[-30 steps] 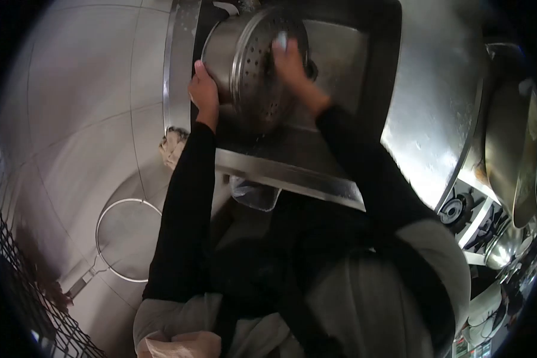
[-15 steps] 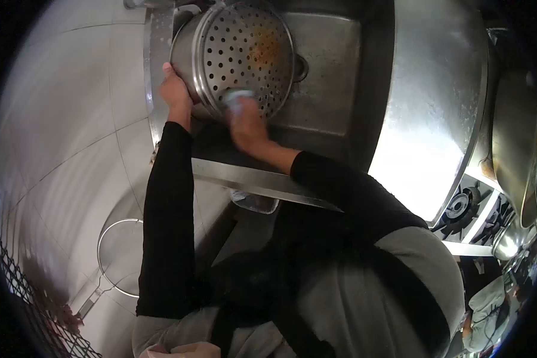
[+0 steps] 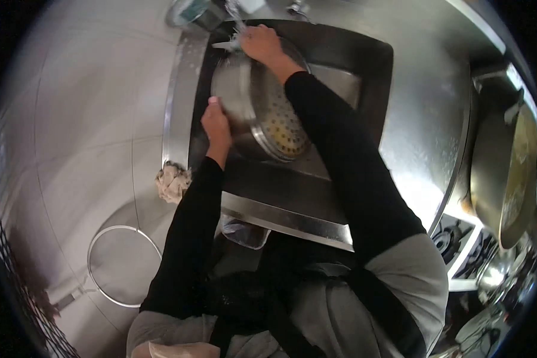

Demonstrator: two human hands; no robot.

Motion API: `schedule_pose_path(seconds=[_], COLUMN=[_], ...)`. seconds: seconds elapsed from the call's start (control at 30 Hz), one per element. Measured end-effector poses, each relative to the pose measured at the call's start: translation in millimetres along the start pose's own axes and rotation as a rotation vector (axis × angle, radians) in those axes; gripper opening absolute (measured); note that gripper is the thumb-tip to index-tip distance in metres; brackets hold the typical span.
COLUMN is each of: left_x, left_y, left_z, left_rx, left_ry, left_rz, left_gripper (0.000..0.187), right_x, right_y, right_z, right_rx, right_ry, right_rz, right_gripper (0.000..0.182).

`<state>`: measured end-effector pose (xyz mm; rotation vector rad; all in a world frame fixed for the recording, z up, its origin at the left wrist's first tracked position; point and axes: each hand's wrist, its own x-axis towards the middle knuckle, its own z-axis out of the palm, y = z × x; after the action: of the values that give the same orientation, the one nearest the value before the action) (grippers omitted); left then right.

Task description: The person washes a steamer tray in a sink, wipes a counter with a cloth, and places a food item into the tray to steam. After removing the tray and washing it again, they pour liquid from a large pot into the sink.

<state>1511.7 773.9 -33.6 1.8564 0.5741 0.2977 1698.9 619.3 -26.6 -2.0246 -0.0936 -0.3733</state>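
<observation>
A metal steamer pot [image 3: 235, 89] with a hole-pierced base lies tilted on its side in the sink [image 3: 334, 197], blurred by motion. Rusty-yellow stains show on its perforated face. My left hand [image 3: 216, 125] grips the pot's left side, thumb up. At the far end of the pot, my right hand [image 3: 261, 45] is closed under a stream of water [image 3: 235, 15]. A pale greenish-white scrubbing pad [image 3: 225, 45] juts out from its fingers, partly hidden by splashing.
A crumpled beige cloth [image 3: 173, 181] hangs at the sink's left corner. A round wire-rimmed strainer [image 3: 125, 265] is at lower left. A metal container [image 3: 197, 13] stands by the sink's back left corner. Steel counter [image 3: 423, 119] lies right, with a large pan [image 3: 507, 173] and burners [image 3: 444, 238] beyond.
My right hand has moved from the perforated face to the far end, under the water. The pot has turned, its base now facing lower right. The view has shifted, showing the running water.
</observation>
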Motion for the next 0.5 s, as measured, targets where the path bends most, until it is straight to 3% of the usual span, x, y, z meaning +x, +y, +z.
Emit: schedule_pose_path(seconds=[0.07, 0.13, 0.2, 0.23, 0.3, 0.43, 0.47, 0.5], left_x=[1.6, 16.7, 32.9, 38.8, 61.3, 101.8, 126.9, 125.2], left_y=[-14.0, 18.0, 76.8, 105.1, 109.6, 66.5, 38.7, 35.1], left_z=[6.3, 9.1, 25.0, 33.6, 68.3, 144.5, 163.7, 169.5], left_rx=[-0.435, -0.563, -0.678, -0.651, -0.547, -0.227, 0.071, 0.228], left_ry=[-0.129, -0.384, -0.472, -0.491, -0.67, -0.716, -0.79, -0.833], left_rz=[-0.113, -0.399, -0.618, -0.712, -0.546, -0.348, 0.174, 0.424], left_gripper=[0.03, 0.029, 0.031, 0.032, 0.029, 0.032, 0.028, 0.026], right_x=[-3.1, -60.6, -113.7, -141.4, -175.1, -179.0, -164.0, -139.9], right_y=[-19.8, -26.3, -34.6, -38.8, -43.5, -36.9, -28.7, 6.5], right_z=[-22.7, -43.1, -78.9, -96.8, -120.9, -160.7, -173.1, -165.6], right_rx=[-0.518, -0.413, -0.325, -0.257, -0.205, -0.226, -0.268, 0.039], right_ry=[-0.476, -0.178, -0.147, -0.164, -0.186, -0.347, -0.399, -0.141], right_rz=[-0.207, -0.388, -0.682, -0.656, -0.645, -0.533, -0.499, -0.213], right_gripper=[0.033, 0.024, 0.025, 0.023, 0.022, 0.024, 0.026, 0.025])
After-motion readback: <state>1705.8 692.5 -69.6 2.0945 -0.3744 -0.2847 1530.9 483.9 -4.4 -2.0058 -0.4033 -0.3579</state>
